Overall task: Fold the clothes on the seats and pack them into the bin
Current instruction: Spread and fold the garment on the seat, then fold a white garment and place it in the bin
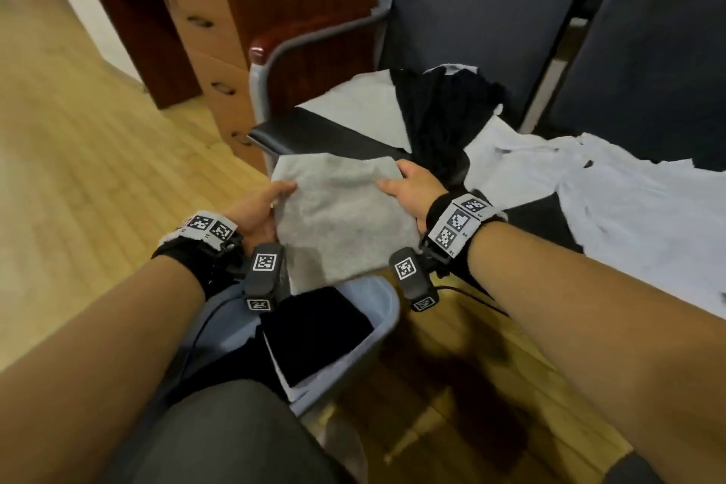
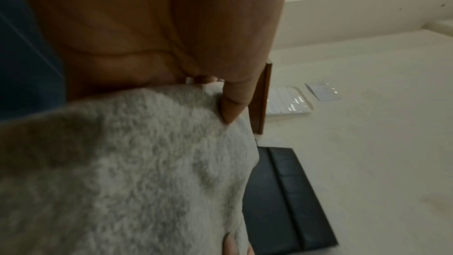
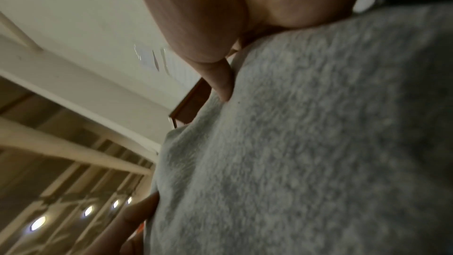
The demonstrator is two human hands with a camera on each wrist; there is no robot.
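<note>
Between the hands, a folded grey garment (image 1: 341, 208) is held clear of the seat, just above the bin (image 1: 377, 310). The left hand (image 1: 259, 212) grips its left edge, thumb on top and fingers beneath; the right hand (image 1: 412, 189) grips the right edge likewise. Judged step: packing. Below the wrists, the bin already contains a folded black garment (image 1: 314, 338). The next move calls for lowering the grey garment level onto it. Beyond the right hand, white clothes (image 1: 589, 193) and a black garment (image 1: 436, 110) lie unfolded on the seats.
</note>
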